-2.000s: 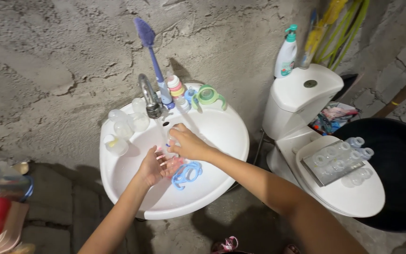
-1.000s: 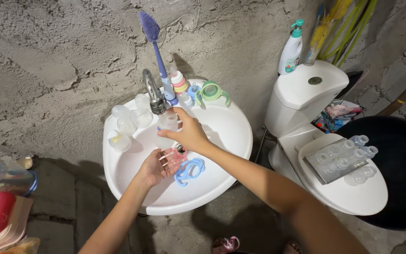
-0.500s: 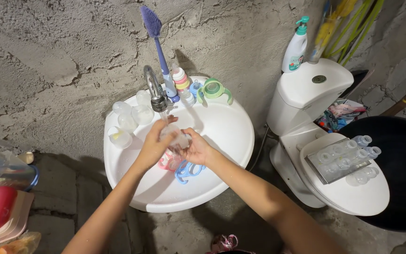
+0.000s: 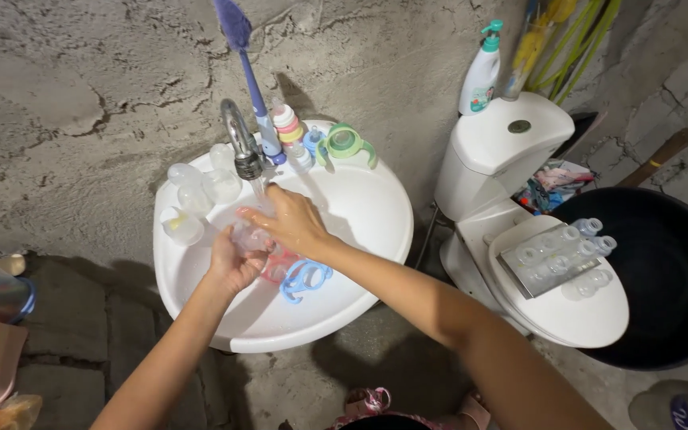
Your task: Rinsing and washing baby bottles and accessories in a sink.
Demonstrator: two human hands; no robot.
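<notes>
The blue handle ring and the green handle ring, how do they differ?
The blue handle ring lies down in the sink basin beside the left hand and right hand, while the green handle ring sits up on the back rim against the wall. The blue one is an empty ring; the green one seems to carry a cap inside. Both have two side loops.

A small clear bottle point(image 4: 250, 236) lies tilted under the tap, over the sink.
</notes>
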